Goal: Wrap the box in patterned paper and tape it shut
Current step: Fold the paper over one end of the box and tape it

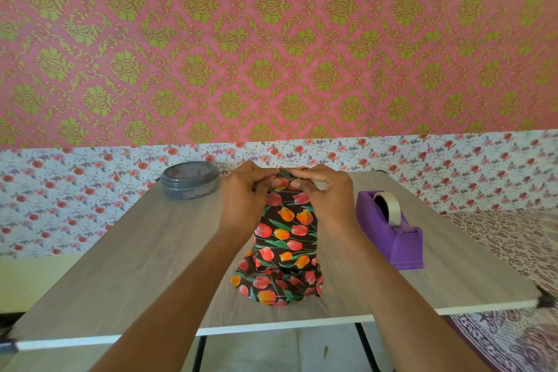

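A box (285, 229), covered in dark paper (277, 287) w/ red & orange tulips, is seen lying lengthwise at centre of the table (136, 251) — the paper's near end is loose and crumpled. At the far end the paper is pinched by the left hand (246, 196) and right hand (324, 193), fingers curled on it, thumbs close together. A purple tape dispenser (395, 238) is set to the right; a grey lidded tub (189, 180) at far left.
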{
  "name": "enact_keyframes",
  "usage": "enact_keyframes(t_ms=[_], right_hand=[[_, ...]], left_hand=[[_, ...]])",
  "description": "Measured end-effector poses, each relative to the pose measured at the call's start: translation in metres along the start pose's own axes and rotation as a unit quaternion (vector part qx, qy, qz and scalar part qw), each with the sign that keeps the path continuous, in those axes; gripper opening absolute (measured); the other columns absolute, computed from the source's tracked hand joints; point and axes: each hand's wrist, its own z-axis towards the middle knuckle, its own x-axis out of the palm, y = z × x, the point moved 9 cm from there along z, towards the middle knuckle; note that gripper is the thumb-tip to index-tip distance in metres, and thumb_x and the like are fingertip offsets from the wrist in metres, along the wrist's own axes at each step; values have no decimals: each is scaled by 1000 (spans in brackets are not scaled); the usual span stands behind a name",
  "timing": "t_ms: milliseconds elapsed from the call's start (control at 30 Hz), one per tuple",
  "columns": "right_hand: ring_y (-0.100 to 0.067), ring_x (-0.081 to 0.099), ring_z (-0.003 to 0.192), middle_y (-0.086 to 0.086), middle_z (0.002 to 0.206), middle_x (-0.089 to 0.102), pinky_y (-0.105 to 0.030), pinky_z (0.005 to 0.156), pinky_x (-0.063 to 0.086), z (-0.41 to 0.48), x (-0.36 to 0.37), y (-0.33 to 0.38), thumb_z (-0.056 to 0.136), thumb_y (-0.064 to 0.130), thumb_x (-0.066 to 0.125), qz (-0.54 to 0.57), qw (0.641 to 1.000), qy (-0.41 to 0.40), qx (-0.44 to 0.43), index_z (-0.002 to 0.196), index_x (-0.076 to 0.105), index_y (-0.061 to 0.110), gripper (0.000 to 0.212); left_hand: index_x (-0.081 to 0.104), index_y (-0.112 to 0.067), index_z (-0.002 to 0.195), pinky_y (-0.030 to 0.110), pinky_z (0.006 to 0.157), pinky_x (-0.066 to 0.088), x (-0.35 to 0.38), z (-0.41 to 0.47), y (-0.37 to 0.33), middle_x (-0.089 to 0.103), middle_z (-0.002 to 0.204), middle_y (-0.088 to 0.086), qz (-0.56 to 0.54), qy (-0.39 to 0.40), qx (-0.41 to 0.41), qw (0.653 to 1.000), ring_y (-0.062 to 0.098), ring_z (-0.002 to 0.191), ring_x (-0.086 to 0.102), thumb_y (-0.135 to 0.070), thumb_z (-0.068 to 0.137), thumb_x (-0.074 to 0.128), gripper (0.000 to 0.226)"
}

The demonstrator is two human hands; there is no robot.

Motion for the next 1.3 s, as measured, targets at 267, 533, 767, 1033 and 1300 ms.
enact_keyframes(t_ms=[267,533,767,1033,1300], right_hand=[[6,68,77,25,77,63,-22,81,54,0,4,5,88,-1,74,-96,995,4,-23,94,78,14,17],[-22,57,98,13,94,55,-59,80,50,-2,15,6,91,-2,65,-171,982,9,-74,87,52,41,44],[-9,66,76,9,85,64,-53,72,56,-3,21,-3,102,5,55,-103,992,70,-34,94,53,26,23],[-14,67,73,10,85,71,-53,67,56,5,23,-1,99,13,63,-86,995,51,-6,97,57,28,16],[-10,70,63,7,74,70,-41,59,61,9,12,-4,87,15,81,-78,997,15,20,87,71,19,11]], left_hand=[[79,-15,109,14,61,42,6,-1,-3,59,82,3,56,12,15,998,6,73,54,3,96,60,29],[74,-15,92,31,61,61,11,1,6,62,90,4,-7,34,-57,998,10,68,66,2,99,56,25],[66,-12,86,9,57,43,16,5,4,64,77,-3,7,74,-50,996,-2,69,58,4,98,55,22],[58,-14,99,14,50,42,25,13,8,62,74,-4,52,136,-56,988,5,59,60,-4,102,52,12],[68,-19,83,23,58,56,16,21,16,67,77,-2,32,118,-98,988,15,69,66,-13,89,77,12]])
